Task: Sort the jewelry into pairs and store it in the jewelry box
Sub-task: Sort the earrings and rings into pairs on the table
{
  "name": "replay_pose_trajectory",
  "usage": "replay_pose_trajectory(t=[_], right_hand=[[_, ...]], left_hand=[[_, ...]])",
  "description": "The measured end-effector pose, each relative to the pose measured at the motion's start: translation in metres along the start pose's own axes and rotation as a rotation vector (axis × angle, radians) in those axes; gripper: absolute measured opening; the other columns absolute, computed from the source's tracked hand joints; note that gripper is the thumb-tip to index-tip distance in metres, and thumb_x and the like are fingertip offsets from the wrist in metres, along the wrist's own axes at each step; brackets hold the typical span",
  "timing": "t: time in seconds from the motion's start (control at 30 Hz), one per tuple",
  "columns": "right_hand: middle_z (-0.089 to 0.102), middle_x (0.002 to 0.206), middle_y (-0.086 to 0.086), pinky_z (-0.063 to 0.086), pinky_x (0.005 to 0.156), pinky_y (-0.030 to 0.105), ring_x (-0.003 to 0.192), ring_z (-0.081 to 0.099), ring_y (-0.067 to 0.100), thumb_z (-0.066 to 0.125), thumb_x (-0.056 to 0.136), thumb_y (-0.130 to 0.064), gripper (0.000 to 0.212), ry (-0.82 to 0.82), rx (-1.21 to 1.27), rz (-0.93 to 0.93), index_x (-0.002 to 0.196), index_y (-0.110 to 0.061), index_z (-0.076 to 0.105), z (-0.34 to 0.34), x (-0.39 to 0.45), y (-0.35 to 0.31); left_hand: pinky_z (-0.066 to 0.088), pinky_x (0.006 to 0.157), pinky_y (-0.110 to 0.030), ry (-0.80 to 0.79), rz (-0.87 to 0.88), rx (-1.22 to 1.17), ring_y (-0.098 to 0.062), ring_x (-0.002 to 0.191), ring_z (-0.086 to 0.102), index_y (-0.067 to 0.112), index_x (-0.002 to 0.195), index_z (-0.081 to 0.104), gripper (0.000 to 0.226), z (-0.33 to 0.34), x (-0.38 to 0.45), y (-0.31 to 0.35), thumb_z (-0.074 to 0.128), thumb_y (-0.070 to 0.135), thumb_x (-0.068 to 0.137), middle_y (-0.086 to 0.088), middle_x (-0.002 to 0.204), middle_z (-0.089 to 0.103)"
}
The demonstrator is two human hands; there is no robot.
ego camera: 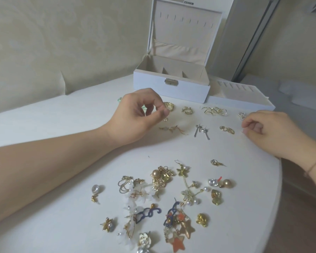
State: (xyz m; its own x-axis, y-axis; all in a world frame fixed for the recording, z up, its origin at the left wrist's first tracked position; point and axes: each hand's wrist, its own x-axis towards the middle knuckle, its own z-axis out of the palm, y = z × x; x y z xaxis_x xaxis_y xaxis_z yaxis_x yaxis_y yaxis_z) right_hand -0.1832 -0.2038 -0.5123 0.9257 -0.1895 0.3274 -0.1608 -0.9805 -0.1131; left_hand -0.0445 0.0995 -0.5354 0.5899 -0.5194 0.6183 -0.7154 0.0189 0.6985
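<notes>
Two zones on the round white table: sorted pairs in a far row, and a loose mixed heap of gold, pearl and resin earrings near, between the forearms. Left hand has fingers curled, thumb and forefinger tips together over a small gold ring-shaped piece; cannot tell if it's actually pinched or just touched. Right hand is loosely curled at the right end of the row, just beside a small pearl cluster; nothing visibly held.

White open-lid jewelry box with beige lining sits far-centre, just behind the row, long axis left-right; its removed tray is to its right. Left hand is nearer the box. Likely next: keep pairing from the near heap. Pieces are tiny, hooked, tangle-prone; the silver stick earrings are smooth and could roll.
</notes>
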Motion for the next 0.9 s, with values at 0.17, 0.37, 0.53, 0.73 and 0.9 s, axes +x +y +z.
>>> replay_pose_trajectory(t=[0.17, 0.37, 0.53, 0.73, 0.9], right_hand=[[0.061, 0.073, -0.002, 0.036, 0.069, 0.010, 0.066, 0.050, 0.016, 0.069, 0.079, -0.014, 0.008, 0.150, 0.155, -0.155, 0.079, -0.023, 0.067, -0.020, -0.022, -0.054], [0.061, 0.093, -0.023, 0.047, 0.081, 0.028, 0.092, 0.055, 0.001, 0.046, 0.089, -0.050, 0.028, -0.309, 0.210, -0.408, 0.103, -0.036, 0.067, -0.024, -0.046, -0.135], [0.059, 0.088, -0.015, 0.049, 0.081, 0.035, 0.092, 0.054, 0.004, 0.056, 0.084, -0.055, 0.031, -0.346, 0.065, -0.344, 0.098, -0.027, 0.063, -0.017, -0.041, -0.150], [0.064, 0.080, -0.016, 0.053, 0.076, 0.028, 0.078, 0.062, 0.002, 0.076, 0.078, -0.035, 0.013, -0.392, 0.341, -0.209, 0.089, -0.035, 0.069, -0.016, -0.046, -0.158], [0.067, 0.083, -0.012, 0.049, 0.068, 0.020, 0.073, 0.063, 0.011, 0.076, 0.079, -0.015, 0.019, -0.368, 0.584, -0.212, 0.081, -0.034, 0.072, -0.022, -0.051, -0.152]], left_hand=[[0.033, 0.058, -0.006, -0.001, 0.003, 0.004, -0.002, 0.066, 0.049, 0.013, 0.074, 0.066, 0.014, 0.000, 0.000, 0.001, 0.069, 0.012, 0.087, 0.007, 0.077, 0.060], [0.033, 0.059, -0.006, -0.001, 0.010, 0.025, -0.006, 0.066, 0.049, 0.015, 0.073, 0.066, 0.014, 0.000, -0.001, 0.002, 0.069, 0.013, 0.087, 0.006, 0.078, 0.061], [0.033, 0.059, -0.007, 0.000, 0.013, 0.024, -0.005, 0.066, 0.049, 0.014, 0.074, 0.067, 0.014, 0.000, 0.000, 0.001, 0.069, 0.013, 0.087, 0.007, 0.077, 0.060], [0.032, 0.058, -0.007, -0.006, 0.017, 0.027, -0.001, 0.065, 0.050, 0.011, 0.075, 0.067, 0.013, 0.000, -0.001, 0.000, 0.069, 0.010, 0.088, 0.005, 0.077, 0.059], [0.034, 0.060, -0.008, -0.011, 0.018, 0.028, 0.000, 0.065, 0.050, 0.008, 0.074, 0.067, 0.013, -0.001, -0.001, 0.000, 0.069, 0.009, 0.087, 0.008, 0.077, 0.059]])
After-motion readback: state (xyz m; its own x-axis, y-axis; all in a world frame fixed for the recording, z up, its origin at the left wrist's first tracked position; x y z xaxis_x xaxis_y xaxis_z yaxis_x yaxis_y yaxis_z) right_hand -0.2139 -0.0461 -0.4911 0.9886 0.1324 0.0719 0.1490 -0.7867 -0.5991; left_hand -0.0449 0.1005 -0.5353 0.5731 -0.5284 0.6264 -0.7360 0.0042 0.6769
